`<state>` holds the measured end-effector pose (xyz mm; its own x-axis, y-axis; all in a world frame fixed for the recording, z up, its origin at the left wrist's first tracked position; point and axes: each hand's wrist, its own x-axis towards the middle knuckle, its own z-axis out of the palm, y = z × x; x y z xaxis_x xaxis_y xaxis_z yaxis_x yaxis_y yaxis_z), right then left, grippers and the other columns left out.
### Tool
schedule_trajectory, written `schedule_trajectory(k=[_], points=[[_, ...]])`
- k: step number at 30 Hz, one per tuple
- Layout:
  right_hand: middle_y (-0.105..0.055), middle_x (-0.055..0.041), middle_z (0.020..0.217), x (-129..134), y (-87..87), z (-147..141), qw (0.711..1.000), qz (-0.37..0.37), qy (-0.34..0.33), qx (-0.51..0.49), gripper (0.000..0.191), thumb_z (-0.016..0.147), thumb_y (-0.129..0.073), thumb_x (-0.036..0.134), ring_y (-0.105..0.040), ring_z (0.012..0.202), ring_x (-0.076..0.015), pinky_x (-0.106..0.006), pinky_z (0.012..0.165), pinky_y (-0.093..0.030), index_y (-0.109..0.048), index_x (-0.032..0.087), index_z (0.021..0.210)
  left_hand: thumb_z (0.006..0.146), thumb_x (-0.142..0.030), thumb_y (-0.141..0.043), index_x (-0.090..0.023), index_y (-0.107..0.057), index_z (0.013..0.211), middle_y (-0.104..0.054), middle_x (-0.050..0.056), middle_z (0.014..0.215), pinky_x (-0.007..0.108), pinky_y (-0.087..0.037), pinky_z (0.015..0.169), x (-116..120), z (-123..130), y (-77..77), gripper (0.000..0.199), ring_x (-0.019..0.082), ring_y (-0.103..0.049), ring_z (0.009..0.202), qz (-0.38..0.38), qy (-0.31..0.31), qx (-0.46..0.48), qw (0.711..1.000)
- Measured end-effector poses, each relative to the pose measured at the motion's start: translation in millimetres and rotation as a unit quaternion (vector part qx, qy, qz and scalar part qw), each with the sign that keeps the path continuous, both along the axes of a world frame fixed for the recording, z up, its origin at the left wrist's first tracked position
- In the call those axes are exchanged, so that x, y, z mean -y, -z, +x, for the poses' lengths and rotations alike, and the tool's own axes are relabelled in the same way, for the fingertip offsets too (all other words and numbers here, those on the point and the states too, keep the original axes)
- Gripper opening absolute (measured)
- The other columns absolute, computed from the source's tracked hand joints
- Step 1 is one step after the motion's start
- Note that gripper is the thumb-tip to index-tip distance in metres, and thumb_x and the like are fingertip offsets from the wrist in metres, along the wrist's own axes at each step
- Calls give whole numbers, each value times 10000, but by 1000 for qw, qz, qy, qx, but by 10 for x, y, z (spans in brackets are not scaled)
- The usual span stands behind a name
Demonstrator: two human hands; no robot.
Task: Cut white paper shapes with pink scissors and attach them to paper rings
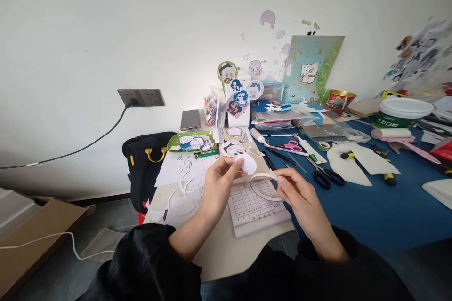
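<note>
My left hand (221,181) pinches a small white paper disc (249,164) between thumb and fingers. To its right, my right hand (296,193) holds a thin white paper ring (260,194) by its right edge. The ring and disc are apart, both above a pad with a printed grid (254,216) on the beige board (226,256). Just behind the disc lies a round paper with a drawn figure (231,148). Loose curled paper strips (181,197) are at the left of the pad.
A green tray (173,143) of cut-outs and a phone (190,120) stand behind. On the blue table (353,216) lie black scissors (326,178), pink scissors (291,146), a glue bottle (258,136) and white sheets (348,162). A white tub (399,113) stands at right.
</note>
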<state>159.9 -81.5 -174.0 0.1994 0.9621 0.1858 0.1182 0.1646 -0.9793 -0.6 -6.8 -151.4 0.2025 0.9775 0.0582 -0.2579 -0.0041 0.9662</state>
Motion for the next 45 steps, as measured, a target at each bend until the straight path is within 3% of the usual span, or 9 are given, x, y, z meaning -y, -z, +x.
schedule_trajectory(k=[6, 12, 15, 21, 25, 27, 31, 37, 45], points=[[-513, -37, 942, 86, -139, -1, 995, 81, 26, 47, 123, 879, -566, 290, -508, 589, -115, -274, 511, -438, -632, 229, 795, 727, -359, -716, -156, -691, 733, -716, 34, 805, 321, -555, 801, -7, -12, -9, 204, 164, -666, 784, 3, -5, 4, 1000], [-621, -28, 796, 137, -328, -49, 981, 96, -23, 168, 96, 867, -582, 226, -520, 516, -120, -278, 473, -434, -658, 228, 807, 709, -348, -738, -153, -718, 725, -710, 21, 742, 277, -567, 753, 9, -12, -3, 197, 133, -656, 690, -37, 4, 7, 999], [-637, -43, 889, 152, -414, -80, 976, 102, -15, 193, 100, 850, -597, 222, -504, 478, -97, -266, 428, -428, -663, 219, 776, 706, -347, -744, -152, -727, 715, -699, 19, 693, 242, -566, 686, 18, -14, -11, 196, 117, -639, 639, -42, 9, 3, 999], [-643, -27, 860, 265, -530, -12, 978, 61, -172, 101, 83, 830, -628, 199, -587, 422, -87, -234, 397, -474, -661, 211, 754, 705, -335, -746, -165, -755, 735, -723, 33, 753, 229, -562, 685, 13, -9, -5, 172, 134, -657, 698, -45, 41, 11, 998], [-669, -23, 822, 271, -526, 22, 975, 80, -198, 54, 80, 818, -634, 163, -613, 449, -105, -263, 477, -513, -673, 213, 768, 694, -297, -760, -152, -750, 747, -730, 31, 743, 224, -563, 697, 10, 10, 1, 155, 128, -668, 683, -67, 50, 23, 996], [-683, -20, 775, 239, -505, 3, 975, 73, -209, 34, 72, 820, -632, 180, -599, 413, -102, -256, 447, -483, -675, 207, 769, 687, -274, -767, -147, -738, 812, -736, 32, 738, 242, -569, 705, 15, 17, -4, 180, 139, -681, 685, -68, 53, 23, 996], [-658, -1, 637, 138, -470, -63, 984, 23, -174, 28, 143, 827, -614, 271, -547, 381, -98, -231, 395, -407, -643, 189, 714, 670, -213, -775, -166, -677, 983, -734, 21, 766, 280, -583, 699, 33, 16, -11, 331, 162, -693, 711, -19, 50, 33, 998], [-586, 19, 618, 39, -460, -99, 989, -29, -38, 136, 188, 860, -566, 337, -511, 431, -104, -237, 437, -414, -610, 205, 733, 740, -191, -694, -173, -707, 979, -749, 45, 902, 296, -579, 746, 74, 9, -30, 240, 170, -700, 745, 35, 72, -11, 997], [-612, 7, 625, 3, -493, -148, 975, -41, 27, 215, 143, 838, -539, 288, -505, 437, -125, -247, 418, -360, -590, 220, 722, 811, -206, -623, -211, -730, 1008, -737, 47, 1049, 352, -542, 875, 93, -3, -48, 224, 219, -677, 955, 76, 87, -24, 993]])
